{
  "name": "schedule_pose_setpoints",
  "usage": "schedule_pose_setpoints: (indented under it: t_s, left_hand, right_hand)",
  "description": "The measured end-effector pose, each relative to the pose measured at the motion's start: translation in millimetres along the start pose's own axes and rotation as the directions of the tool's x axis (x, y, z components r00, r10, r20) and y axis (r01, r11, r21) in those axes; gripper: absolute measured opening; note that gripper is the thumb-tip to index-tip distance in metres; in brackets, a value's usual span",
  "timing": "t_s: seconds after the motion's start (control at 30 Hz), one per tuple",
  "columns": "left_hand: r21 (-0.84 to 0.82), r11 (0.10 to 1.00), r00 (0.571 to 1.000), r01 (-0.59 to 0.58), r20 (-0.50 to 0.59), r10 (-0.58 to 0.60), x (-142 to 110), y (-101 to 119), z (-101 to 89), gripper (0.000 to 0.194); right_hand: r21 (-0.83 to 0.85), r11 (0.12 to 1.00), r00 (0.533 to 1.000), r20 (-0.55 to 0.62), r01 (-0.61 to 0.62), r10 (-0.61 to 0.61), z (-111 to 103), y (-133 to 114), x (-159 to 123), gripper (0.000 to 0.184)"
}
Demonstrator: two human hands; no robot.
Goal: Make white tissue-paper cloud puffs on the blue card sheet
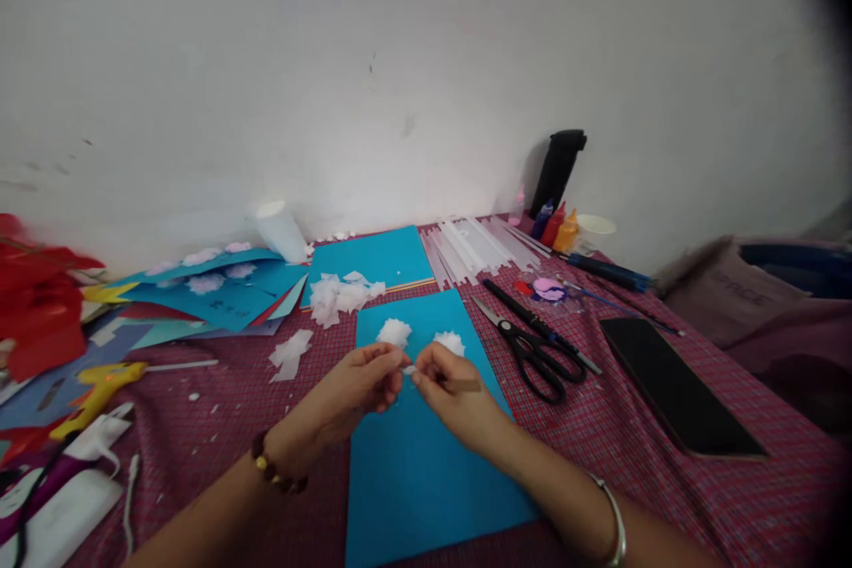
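Note:
Over a blue sheet of card (426,488), my left hand (363,383) and my right hand (462,399) meet, fingertips pinched together. Between them is a small scrap of white tissue paper (408,369), which both hands grip. A short brownish stick (464,386) lies across my right hand, its far end hidden by the fingers. Just beyond the fingertips, two fluffy white paper tufts sit on the card: a left tuft (394,332) and a right tuft (450,343). Loose white tissue pieces (339,295) lie farther back on the left.
Black scissors (532,355), a dark pen-like tool (532,315) and a dark phone-like slab (679,386) lie right. Behind are pale plastic strips (466,248) and paint bottles (565,232). On the left are a yellow glue gun (99,386), a white power strip (63,515) and blue cards (226,297).

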State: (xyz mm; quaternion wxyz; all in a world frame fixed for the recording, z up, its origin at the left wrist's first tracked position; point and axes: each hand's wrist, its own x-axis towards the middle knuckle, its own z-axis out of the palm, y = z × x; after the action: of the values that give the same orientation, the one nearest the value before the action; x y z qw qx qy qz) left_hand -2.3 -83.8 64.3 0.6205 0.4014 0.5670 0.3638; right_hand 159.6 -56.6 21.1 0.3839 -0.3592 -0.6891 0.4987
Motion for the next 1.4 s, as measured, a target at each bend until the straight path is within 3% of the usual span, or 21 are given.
schedule_pose_setpoints:
  t_s: [0.17, 0.3, 0.4, 0.57, 0.67, 0.83, 1.07, 1.17, 1.23, 1.4]
  left_hand:
    - [0.290, 0.939, 0.983, -0.186, 0.044, 0.181, 0.8, -6.6, -11.0, 0.036]
    - [0.448, 0.858, 0.964, -0.250, 0.031, 0.264, 8.6, -6.3, -14.5, 0.022]
    - [0.537, 0.793, 0.949, -0.289, 0.052, 0.312, 14.8, 2.2, -14.8, 0.014]
    - [0.610, 0.652, 0.887, -0.450, 0.222, 0.404, 27.8, 10.1, -19.5, 0.007]
    - [0.540, 0.715, 0.896, -0.444, 0.245, 0.371, 35.1, 5.2, -21.9, 0.005]
    - [0.363, 0.867, 0.939, -0.341, 0.176, 0.296, 39.9, -3.6, -22.7, 0.005]
    - [0.454, 0.822, 0.939, -0.344, 0.175, 0.296, 34.3, -0.4, -27.1, 0.009]
    - [0.511, 0.762, 0.914, -0.398, 0.147, 0.379, 33.8, 0.8, -31.1, 0.011]
    - [0.570, 0.684, 0.874, -0.455, 0.139, 0.466, 35.7, -0.4, -34.3, 0.011]
    - [0.827, 0.323, 0.740, -0.459, 0.155, 0.655, 45.1, -13.2, -34.3, 0.016]
  right_hand:
    - [0.224, 0.970, 0.996, -0.003, -0.090, 0.093, -2.2, -1.3, 4.2, 0.013]
    - [0.250, 0.964, 0.996, 0.002, -0.091, 0.094, -3.5, -2.2, 4.7, 0.015]
    - [0.208, 0.973, 0.995, 0.015, -0.095, 0.094, -4.5, 0.6, 5.4, 0.013]
    - [-0.052, 0.998, 0.999, 0.014, -0.042, 0.043, -6.4, 8.2, 6.8, 0.007]
    - [-0.172, 0.985, 0.999, 0.040, 0.006, 0.001, -6.2, 8.5, 6.0, 0.008]
    - [-0.171, 0.985, 0.999, 0.020, -0.037, 0.041, -3.2, 7.0, 5.9, 0.011]
    - [-0.203, 0.979, 1.000, 0.006, -0.020, 0.022, 1.7, 13.4, 7.0, 0.007]
    - [-0.196, 0.980, 1.000, 0.015, -0.020, 0.024, 0.5, 13.5, 6.7, 0.007]
    - [-0.163, 0.986, 0.999, 0.004, -0.036, 0.037, -2.4, 12.3, 6.3, 0.006]
    - [0.000, 0.998, 0.997, -0.051, -0.060, 0.060, -13.7, 5.1, 5.5, 0.021]
